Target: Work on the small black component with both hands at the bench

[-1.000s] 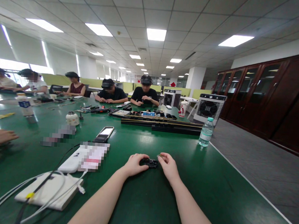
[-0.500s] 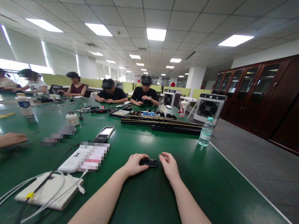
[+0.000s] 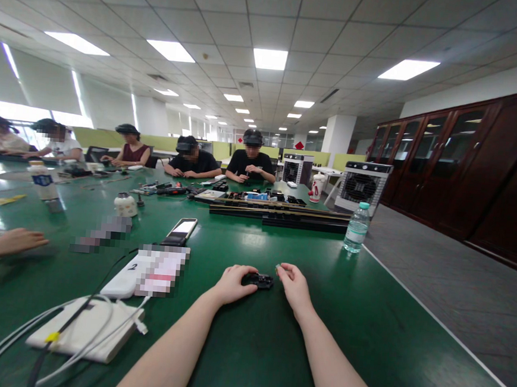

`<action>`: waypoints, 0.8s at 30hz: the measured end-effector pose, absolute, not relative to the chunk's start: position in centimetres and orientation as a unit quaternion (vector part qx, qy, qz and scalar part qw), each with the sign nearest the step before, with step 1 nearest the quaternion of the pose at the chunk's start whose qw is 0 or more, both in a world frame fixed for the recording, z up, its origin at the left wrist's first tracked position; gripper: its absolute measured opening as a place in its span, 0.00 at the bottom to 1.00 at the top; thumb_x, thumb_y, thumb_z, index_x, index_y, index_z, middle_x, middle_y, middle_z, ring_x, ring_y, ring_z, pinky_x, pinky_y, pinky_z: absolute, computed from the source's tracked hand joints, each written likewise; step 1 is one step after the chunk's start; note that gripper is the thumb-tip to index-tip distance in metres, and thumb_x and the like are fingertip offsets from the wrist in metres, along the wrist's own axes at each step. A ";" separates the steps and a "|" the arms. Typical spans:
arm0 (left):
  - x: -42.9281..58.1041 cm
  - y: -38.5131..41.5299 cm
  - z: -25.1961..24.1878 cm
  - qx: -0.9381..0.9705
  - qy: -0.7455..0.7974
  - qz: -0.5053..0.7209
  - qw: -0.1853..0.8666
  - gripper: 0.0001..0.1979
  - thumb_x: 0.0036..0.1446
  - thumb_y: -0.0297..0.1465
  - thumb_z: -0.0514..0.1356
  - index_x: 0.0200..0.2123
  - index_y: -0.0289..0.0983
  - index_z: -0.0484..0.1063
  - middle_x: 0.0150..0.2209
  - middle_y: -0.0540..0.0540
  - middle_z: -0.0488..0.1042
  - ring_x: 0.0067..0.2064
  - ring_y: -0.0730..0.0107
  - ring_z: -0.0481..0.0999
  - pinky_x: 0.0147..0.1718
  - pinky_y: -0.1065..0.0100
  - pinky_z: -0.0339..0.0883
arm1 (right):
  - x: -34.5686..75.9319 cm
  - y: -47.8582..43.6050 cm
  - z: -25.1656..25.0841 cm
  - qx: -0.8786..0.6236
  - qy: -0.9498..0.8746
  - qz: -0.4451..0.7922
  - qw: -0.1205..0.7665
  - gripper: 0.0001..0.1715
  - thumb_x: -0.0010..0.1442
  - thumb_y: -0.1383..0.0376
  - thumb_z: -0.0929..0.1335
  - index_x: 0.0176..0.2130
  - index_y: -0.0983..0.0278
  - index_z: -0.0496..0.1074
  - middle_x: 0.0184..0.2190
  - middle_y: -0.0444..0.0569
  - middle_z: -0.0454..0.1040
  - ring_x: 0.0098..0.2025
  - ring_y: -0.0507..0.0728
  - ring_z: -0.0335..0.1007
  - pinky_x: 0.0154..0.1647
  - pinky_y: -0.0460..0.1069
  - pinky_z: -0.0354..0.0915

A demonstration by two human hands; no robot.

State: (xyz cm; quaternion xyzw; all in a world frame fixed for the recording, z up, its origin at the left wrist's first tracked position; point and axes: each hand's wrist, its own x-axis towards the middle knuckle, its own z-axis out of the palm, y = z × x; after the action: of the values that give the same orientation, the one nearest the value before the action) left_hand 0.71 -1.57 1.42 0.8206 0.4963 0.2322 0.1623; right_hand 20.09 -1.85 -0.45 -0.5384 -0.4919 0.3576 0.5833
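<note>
My left hand (image 3: 232, 283) rests on the green table (image 3: 250, 348) with its fingers curled round the left end of a small black part (image 3: 260, 281), holding it down. My right hand (image 3: 293, 286) is just right of that part, thumb and forefinger pinched on a tiny pale piece (image 3: 278, 268) that is too small to name. Both forearms reach in from the bottom edge.
A white box marked 2 (image 3: 131, 273), a flat white device with cables (image 3: 81, 331) and a phone (image 3: 180, 231) lie to the left. A water bottle (image 3: 357, 227) stands at the right edge. Long black rails (image 3: 283, 216) lie beyond. Another person's hand (image 3: 13, 240) rests at far left; several people sit at the far side.
My right hand has lifted its pinched fingertips slightly. The other person's hand at the left has slid a little to the right. My left hand stays on the black part.
</note>
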 end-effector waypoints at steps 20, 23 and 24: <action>0.7 -1.4 1.2 0.824 0.491 0.234 0.161 0.21 0.48 0.37 0.60 0.48 0.41 0.70 0.48 0.48 0.73 0.50 0.59 0.70 0.53 0.61 0.59 | 19.8 -2.3 0.3 -0.533 -0.481 0.365 0.592 0.24 0.46 0.52 0.69 0.37 0.66 0.69 0.29 0.51 0.77 0.35 0.59 0.74 0.38 0.52 0.67; 0.6 -1.3 1.1 0.823 0.491 0.234 0.164 0.22 0.48 0.37 0.60 0.48 0.42 0.70 0.48 0.48 0.73 0.50 0.59 0.70 0.52 0.61 0.60 | 19.8 -2.5 0.5 -0.524 -0.484 0.364 0.598 0.24 0.44 0.52 0.70 0.37 0.65 0.70 0.30 0.51 0.78 0.35 0.59 0.74 0.40 0.53 0.68; 0.6 -1.3 1.1 0.823 0.491 0.234 0.165 0.22 0.48 0.37 0.61 0.48 0.42 0.70 0.48 0.48 0.73 0.50 0.60 0.70 0.52 0.61 0.60 | 19.8 -2.5 0.6 -0.520 -0.485 0.365 0.601 0.24 0.44 0.52 0.70 0.36 0.65 0.70 0.31 0.52 0.78 0.36 0.60 0.74 0.41 0.53 0.68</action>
State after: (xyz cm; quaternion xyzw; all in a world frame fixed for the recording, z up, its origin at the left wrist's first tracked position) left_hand 0.64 -1.26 1.07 0.8225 0.4915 0.2340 0.1645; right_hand 19.78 -2.49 0.58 -0.5204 -0.4849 0.3650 0.6007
